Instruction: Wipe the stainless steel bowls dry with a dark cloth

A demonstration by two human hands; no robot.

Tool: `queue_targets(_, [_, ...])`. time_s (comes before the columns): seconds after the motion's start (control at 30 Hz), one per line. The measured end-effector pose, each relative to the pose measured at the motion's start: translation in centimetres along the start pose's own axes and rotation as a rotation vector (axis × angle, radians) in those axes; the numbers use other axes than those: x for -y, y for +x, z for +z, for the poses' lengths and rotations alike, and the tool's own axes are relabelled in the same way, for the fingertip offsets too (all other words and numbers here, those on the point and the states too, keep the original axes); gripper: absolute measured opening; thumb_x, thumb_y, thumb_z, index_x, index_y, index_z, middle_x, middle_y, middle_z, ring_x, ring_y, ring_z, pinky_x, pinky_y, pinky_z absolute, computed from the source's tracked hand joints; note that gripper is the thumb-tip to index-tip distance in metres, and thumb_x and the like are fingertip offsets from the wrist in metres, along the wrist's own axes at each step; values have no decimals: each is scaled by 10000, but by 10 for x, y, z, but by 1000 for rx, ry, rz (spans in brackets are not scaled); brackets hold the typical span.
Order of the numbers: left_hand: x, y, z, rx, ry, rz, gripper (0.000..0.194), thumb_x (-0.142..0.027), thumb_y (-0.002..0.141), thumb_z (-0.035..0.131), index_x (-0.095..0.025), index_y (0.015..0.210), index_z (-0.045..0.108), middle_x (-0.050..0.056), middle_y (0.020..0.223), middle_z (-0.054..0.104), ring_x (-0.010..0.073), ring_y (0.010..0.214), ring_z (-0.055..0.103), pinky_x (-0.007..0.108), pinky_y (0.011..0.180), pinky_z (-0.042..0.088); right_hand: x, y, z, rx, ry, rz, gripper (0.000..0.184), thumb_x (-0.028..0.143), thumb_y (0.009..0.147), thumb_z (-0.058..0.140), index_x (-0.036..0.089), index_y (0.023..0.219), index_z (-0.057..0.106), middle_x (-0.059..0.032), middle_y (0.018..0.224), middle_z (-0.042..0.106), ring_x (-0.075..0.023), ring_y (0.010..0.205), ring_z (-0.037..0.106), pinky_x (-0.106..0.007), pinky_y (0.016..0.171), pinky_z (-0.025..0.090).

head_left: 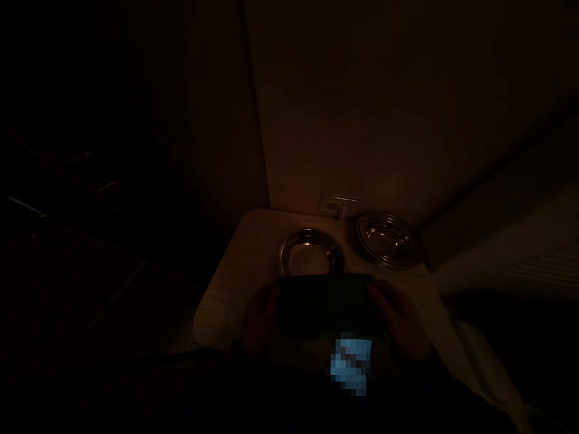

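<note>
Grasping at both ends, two hands have a dark panel (328,304) between them, down in the deep gloom — greenish black, broad and roughly rectangular, its material too dim to call. Left hand (261,316) at nine o'clock of it, thumb side against the edge; right hand (402,319) at three o'clock, grip closed on the opposite edge, the thumb near the upper corner. Both wrists run back into dark sleeves.

The panel sits before the near part of a pale tabletop (239,265) with rounded corners, and whether it rests there or hangs above, I cannot tell. At its five o'clock glows a pale blue patch (350,364), all blurred blocks, impossible to make out.

Now to eleven o'clock of the panel: a round metal dish (310,256), shallow and shining, its near rim hidden behind the panel's top edge. Swing to two o'clock — a group of metal dishes (388,240), rims nested, catching small glints, set close to the wall (362,138). Straight up at twelve o'clock, a socket plate (332,205) is mounted low on that wall, just above the tabletop's far edge.
</note>
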State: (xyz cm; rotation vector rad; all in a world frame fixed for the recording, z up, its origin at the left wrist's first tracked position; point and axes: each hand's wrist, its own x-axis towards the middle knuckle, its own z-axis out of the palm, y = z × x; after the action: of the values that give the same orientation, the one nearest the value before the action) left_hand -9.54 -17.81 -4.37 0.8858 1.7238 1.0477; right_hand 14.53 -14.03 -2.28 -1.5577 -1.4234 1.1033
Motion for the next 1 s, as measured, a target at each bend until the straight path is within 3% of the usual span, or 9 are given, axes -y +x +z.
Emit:
queue_targets(0.2, [-2,0,-1,30,-79,-27,502,-561,754,557,-116,969,648,147,1002,718,281,943,661,408,829,506,6,3,1,-11,4,3,411,604,744,593,197,692,625,-11,631,621,-164,599,567,-252,504,450])
queue_targets(0.37, [-1,0,0,72,-163,-39,476,-412,621,740,-140,990,612,113,1009,730,266,961,674,395,850,524,15,7,3,-16,10,-17,344,548,706,639,207,747,658,-22,673,675,-182,619,611,-265,518,479])
queue_targets(0.5, [-5,1,-2,80,-103,-44,431,-479,699,650,-127,947,657,124,1025,724,278,986,660,415,890,500,16,11,4,-10,42,-19,380,556,681,670,203,822,684,-40,732,711,-200,654,645,-284,543,505])
queue_targets(0.6, [-7,2,-4,28,-88,-46,455,-459,721,626,-116,1020,619,139,1034,713,272,978,660,415,878,505,17,13,4,40,85,3,437,572,670,680,198,895,688,-54,780,725,-216,700,667,-300,582,528])
queue_targets(0.73, [-2,2,0,-70,-50,49,501,-373,730,639,-150,1164,522,145,1173,645,252,1073,620,408,916,494,23,14,5,135,154,31,470,579,674,679,202,954,681,-55,805,732,-227,728,682,-320,620,547])
queue_targets(0.9, [-4,-10,8,-326,196,354,669,-380,741,646,-142,1329,434,192,1436,402,306,1325,396,471,1055,378,35,18,13,164,230,2,430,522,679,705,199,962,683,-53,825,738,-226,750,690,-322,657,554])
queue_targets(0.97, [-9,-18,10,-244,218,427,654,-379,724,674,-158,1308,481,177,1430,426,307,1343,377,475,1092,333,41,19,18,169,251,1,457,521,664,712,196,985,679,-53,821,741,-232,766,693,-328,664,557])
queue_targets(1.0, [-12,-23,11,-102,204,438,625,-372,706,698,-180,1274,525,157,1394,482,302,1317,420,464,1088,347,44,19,21,176,260,3,468,519,658,716,197,994,676,-55,832,742,-235,776,694,-330,668,559])
